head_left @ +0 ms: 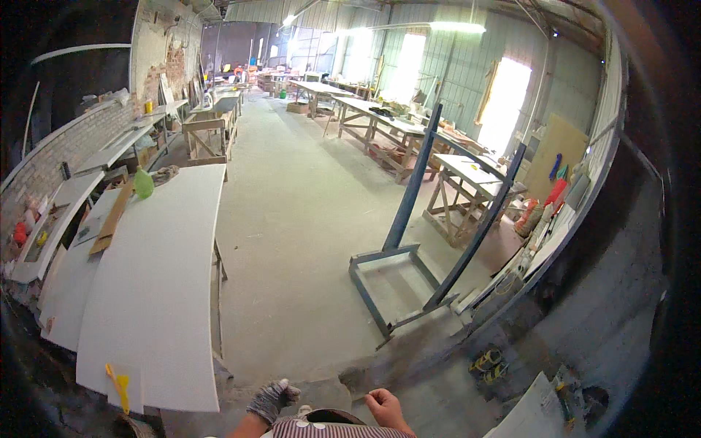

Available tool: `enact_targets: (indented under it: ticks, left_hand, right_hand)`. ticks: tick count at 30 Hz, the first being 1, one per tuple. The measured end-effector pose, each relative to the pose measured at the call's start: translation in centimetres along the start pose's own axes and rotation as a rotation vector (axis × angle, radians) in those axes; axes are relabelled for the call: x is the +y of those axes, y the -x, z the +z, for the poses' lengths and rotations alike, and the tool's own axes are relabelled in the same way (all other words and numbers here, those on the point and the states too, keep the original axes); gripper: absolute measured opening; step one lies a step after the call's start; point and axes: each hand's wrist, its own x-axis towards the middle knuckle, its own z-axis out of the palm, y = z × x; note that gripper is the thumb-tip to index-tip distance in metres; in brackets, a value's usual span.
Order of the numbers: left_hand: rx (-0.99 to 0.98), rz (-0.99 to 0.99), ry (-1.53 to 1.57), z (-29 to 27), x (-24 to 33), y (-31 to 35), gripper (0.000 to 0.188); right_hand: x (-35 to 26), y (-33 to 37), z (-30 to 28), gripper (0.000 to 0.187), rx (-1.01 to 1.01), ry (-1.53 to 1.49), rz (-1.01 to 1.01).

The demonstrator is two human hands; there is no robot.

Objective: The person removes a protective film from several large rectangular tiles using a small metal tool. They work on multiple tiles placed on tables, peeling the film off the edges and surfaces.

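White panel (161, 277), long & flat, lies raised off the floor on the person's L; all places here are rel. to it. Just R of its near end is the person's L hand (272, 399), in a dark-gray glove w/ pale fingertips: fingers curled in, palm hidden, so can't tell if it grasps anything. Further R of the panel's near end is the R hand (387, 409), bare & loosely curled; its palm is also out of sight, so can't tell whether it holds smth. or is just bent. Btwn the two hands, also R of the panel's near end, is the person's striped garment (343, 429); can't tell if either hand touches it.

On the panel's near end: a yellow tool (120, 389). At its far end: a light-green item (143, 183), kind unclear. Along its L edge: a brown strip (113, 223). Pale floor (281, 241) runs R of the panel & on beyond it. Well R of the panel stands a dark-blue metal frame (412, 191), rect. base w/ two tall posts. Beyond the panel, to its R: worktables (381, 119) w/ wooden legs. Past its L side: a brick wall (44, 150).
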Motion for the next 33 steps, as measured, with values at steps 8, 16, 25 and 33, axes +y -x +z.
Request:
enact_targets:
  ticks: [8,16,25,33]
  left_hand:
    - [-0.043,-0.049,0.101,0.9,6.5,-12.4,0.04]
    - [0.236,0.166,-0.045,3.2,16.5,-25.1,0.046]
    - [0.59,0.182,-0.231,5.3,31.4,-40.3,0.04]
    - [0.757,0.048,-0.607,2.0,39.7,-56.5,0.043]
  right_hand:
    - [-2.3,-15.2,0.9,0.018,0.082,-0.001,0.09]
    - [-3.4,-36.0,5.7,0.026,-0.173,-0.082,0.121]
    - [-15.4,-58.5,7.5,0.028,-0.287,-0.003,-0.045]
    - [-16.1,-75.3,10.1,0.03,-0.351,0.077,-0.095]
